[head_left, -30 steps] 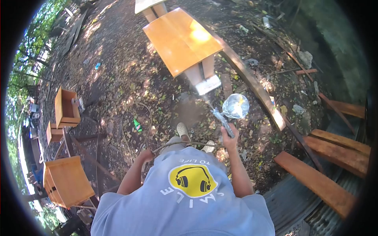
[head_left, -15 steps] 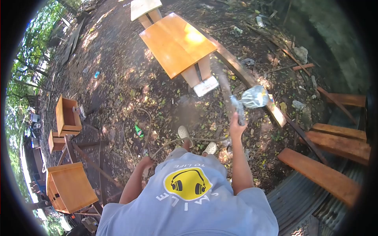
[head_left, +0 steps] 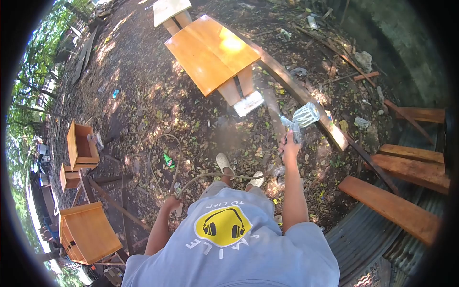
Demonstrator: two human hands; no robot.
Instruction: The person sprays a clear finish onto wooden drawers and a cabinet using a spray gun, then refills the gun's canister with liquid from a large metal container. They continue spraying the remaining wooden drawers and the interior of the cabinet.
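Note:
My right hand is wrapped around the grip of a spray gun with a paint-streaked cup on it. The nozzle points away from me, toward the near end of a glossy orange-brown wooden panel, apart from it. That panel lies on upright pale boards, with a whitish block at their near end. Low on the left, my left hand is closed around a thin hose. The hose loops on the ground and runs across in front of my body toward my right side.
Wooden drawers and a small cabinet stand on supports at left. A long beam lies beyond the gun. Brown planks rest over corrugated metal sheets at right. A green bottle lies among leaves near my feet.
My right hand has turned the spray gun slightly, so its cup now leans and shows its streaks. The left hand has moved slightly left and down in view, still on the hose.

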